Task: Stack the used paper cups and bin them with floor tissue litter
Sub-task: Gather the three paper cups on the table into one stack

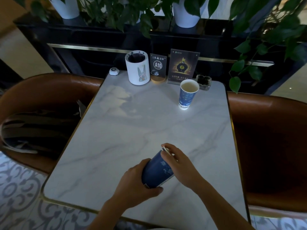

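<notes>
A blue patterned stack of paper cups [157, 170] is held tilted above the near part of the marble table [132, 130], its white rims pointing away from me. My left hand [134, 185] wraps around the stack's base end. My right hand [177, 161] grips its rim end, fingers over the white rims. Another blue paper cup [187, 95] stands upright alone at the far right of the table, its inside pale. No tissue litter shows on the visible floor.
At the table's far edge stand a white rabbit-print holder [137, 68], an A10 table sign [157, 67], a menu card [182, 67], a glass ashtray [204, 81] and a small white call button [114, 71]. Brown leather chairs [269, 130] flank both sides; the left one holds a dark bag [38, 130].
</notes>
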A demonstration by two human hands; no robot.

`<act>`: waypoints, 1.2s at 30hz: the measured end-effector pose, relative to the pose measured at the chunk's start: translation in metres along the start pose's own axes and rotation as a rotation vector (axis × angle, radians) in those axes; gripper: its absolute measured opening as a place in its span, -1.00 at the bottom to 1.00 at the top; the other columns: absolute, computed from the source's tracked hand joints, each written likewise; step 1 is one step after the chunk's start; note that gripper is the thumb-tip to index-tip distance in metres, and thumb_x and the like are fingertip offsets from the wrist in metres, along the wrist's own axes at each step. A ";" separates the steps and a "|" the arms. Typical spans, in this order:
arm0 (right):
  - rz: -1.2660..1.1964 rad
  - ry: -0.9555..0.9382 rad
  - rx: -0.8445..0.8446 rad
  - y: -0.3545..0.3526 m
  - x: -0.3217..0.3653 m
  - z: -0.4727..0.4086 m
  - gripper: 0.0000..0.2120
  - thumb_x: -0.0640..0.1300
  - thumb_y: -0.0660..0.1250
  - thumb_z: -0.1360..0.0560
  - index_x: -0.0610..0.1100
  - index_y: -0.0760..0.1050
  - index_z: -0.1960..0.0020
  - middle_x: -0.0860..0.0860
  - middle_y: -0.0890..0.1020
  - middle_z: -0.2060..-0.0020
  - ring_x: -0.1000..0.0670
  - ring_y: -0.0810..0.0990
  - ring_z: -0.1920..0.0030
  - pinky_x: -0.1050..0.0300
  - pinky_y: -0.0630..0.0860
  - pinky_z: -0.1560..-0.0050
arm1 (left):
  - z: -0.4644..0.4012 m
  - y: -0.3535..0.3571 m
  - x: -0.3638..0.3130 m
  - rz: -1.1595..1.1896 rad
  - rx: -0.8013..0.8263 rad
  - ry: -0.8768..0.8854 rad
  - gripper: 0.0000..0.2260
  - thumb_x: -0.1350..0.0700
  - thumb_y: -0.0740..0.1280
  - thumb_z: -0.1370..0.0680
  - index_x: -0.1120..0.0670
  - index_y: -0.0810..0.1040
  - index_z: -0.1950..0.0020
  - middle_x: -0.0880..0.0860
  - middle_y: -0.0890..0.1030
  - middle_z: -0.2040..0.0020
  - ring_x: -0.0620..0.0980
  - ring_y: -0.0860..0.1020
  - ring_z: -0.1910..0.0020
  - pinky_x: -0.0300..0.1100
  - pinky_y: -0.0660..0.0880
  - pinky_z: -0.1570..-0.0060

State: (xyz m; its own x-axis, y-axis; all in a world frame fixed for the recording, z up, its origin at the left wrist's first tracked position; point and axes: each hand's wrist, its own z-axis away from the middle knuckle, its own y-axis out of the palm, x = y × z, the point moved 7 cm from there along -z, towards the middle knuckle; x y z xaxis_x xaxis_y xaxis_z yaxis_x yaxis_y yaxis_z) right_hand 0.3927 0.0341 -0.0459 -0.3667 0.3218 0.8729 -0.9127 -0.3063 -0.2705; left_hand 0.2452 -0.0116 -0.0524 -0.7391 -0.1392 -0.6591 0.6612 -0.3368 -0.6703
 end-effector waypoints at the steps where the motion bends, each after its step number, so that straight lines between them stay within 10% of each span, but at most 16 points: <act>1: -0.004 -0.001 0.002 0.000 0.000 -0.001 -0.70 0.13 0.20 -0.55 0.13 0.36 -0.26 0.05 0.49 -0.12 0.05 0.52 -0.13 0.35 0.49 0.11 | -0.001 -0.001 0.000 -0.004 -0.001 0.000 -0.28 -0.31 0.50 -0.17 -0.29 0.31 -0.27 -0.27 0.58 -0.06 -0.22 0.59 0.05 -0.24 0.60 0.02; 5: -0.005 -0.076 0.068 -0.001 0.001 -0.004 -0.52 0.23 0.19 -0.50 0.13 0.33 -0.38 0.06 0.45 -0.34 0.04 0.40 -0.34 0.04 0.34 -0.36 | -0.004 -0.004 0.000 0.002 -0.016 -0.004 -0.28 -0.29 0.51 -0.18 -0.28 0.31 -0.27 -0.26 0.58 -0.06 -0.22 0.59 0.05 -0.23 0.60 0.02; 10: -0.013 -0.004 0.040 0.003 -0.002 -0.014 -0.75 0.11 0.20 -0.55 0.27 0.30 -0.21 0.17 0.45 -0.10 0.16 0.46 -0.08 0.41 0.39 0.07 | -0.009 -0.006 0.001 0.013 -0.028 -0.003 -0.27 -0.29 0.51 -0.18 -0.26 0.32 -0.28 -0.26 0.59 -0.05 -0.21 0.59 0.05 -0.24 0.59 0.02; 17: -0.023 -0.078 0.111 -0.012 0.011 -0.038 -0.45 0.42 0.04 -0.42 0.27 0.29 -0.35 0.26 0.41 -0.24 0.29 0.44 -0.17 0.46 0.39 -0.03 | -0.021 -0.018 0.007 0.109 -0.083 -0.041 -0.30 -0.26 0.54 -0.16 -0.33 0.26 -0.19 -0.29 0.57 0.00 -0.21 0.61 0.08 -0.27 0.59 0.11; 28: 0.497 -0.482 -0.485 -0.126 0.068 -0.152 -0.63 -0.13 0.36 -0.45 -0.19 0.44 -0.23 -0.15 0.56 -0.15 -0.18 0.53 -0.15 -0.05 0.48 -0.14 | -0.037 -0.029 0.019 0.189 -0.108 -0.133 -0.31 -0.22 0.57 -0.19 -0.24 0.32 -0.21 -0.28 0.59 0.01 -0.16 0.62 0.10 -0.38 0.53 0.26; 36: 1.103 -0.368 -0.419 -0.161 0.076 -0.264 -0.31 0.26 0.17 -0.48 0.07 0.03 -0.52 -0.12 0.00 -0.55 -0.26 -0.06 -0.53 -0.27 0.01 -0.47 | -0.047 -0.037 0.023 0.196 -0.107 -0.169 -0.36 -0.22 0.57 -0.17 -0.29 0.34 -0.14 -0.31 0.60 0.08 -0.34 0.59 0.10 -0.43 0.49 0.27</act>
State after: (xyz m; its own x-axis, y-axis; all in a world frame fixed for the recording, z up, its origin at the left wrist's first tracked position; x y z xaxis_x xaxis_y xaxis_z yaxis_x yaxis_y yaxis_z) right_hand 0.4644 0.3440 -0.0434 -0.9657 -0.2188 0.1396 -0.1600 0.0784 -0.9840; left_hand 0.2095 0.0415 -0.0589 -0.6006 -0.3480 -0.7198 0.7970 -0.1891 -0.5736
